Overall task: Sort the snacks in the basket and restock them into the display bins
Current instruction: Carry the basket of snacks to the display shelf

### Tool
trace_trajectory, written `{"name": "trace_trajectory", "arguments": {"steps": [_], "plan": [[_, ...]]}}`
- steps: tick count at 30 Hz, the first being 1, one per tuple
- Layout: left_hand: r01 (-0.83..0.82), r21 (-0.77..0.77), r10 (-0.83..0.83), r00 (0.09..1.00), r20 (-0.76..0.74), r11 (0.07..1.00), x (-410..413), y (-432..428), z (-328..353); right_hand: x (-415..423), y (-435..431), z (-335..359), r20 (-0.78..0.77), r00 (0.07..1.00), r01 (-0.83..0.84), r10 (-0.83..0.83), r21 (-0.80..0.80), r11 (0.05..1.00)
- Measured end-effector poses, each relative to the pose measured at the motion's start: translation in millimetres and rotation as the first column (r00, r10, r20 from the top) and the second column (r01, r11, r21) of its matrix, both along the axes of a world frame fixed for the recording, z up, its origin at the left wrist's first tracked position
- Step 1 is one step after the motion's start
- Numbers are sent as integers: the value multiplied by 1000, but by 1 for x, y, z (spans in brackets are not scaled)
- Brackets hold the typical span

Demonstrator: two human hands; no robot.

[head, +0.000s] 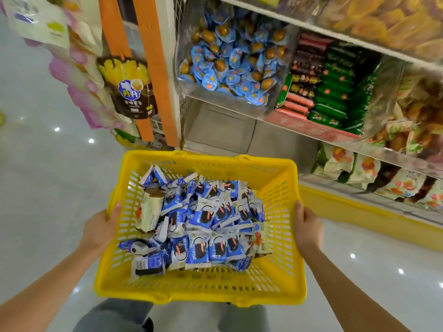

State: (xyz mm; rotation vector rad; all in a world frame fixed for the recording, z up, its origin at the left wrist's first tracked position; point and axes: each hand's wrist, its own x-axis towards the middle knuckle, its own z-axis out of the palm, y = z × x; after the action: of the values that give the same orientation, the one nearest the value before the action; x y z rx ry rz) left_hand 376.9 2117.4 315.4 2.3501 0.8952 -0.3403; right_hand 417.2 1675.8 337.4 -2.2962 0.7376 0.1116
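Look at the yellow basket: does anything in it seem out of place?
Yes. Among the blue packets, a cream packet leans by the basket's left wall, and a cream-and-orange packet lies near the right wall. Both differ from the rest, so look mixed in.

fingers of the left hand (pixel 100 228) and right hand (pixel 308 230) hidden behind the basket (pixel 203 292) sides; print on the packets (pixel 199 219) too blurred to read; top bin (pixel 383 22) cut off by the edge
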Motion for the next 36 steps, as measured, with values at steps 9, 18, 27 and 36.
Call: {"name": "trace_trajectory", "arguments": {"steps": [9, 18, 27, 36], "plan": [[-60, -87, 59, 998, -18, 994, 6, 21, -136, 18, 35, -116, 31, 999, -36, 36, -21, 999], [-40, -47, 40, 999, 12, 998, 21, 3, -285, 16, 16, -264, 8, 1000, 6, -6, -88, 996], [25, -20, -24, 998, 57, 999, 23, -8, -380, 9, -3, -368, -134, 983, -145, 126, -142, 979], [99, -2, -98, 993, 69, 995, 27, -8, -407, 5, -9, -411, -239, 962, -170, 131, -150, 974]]}}
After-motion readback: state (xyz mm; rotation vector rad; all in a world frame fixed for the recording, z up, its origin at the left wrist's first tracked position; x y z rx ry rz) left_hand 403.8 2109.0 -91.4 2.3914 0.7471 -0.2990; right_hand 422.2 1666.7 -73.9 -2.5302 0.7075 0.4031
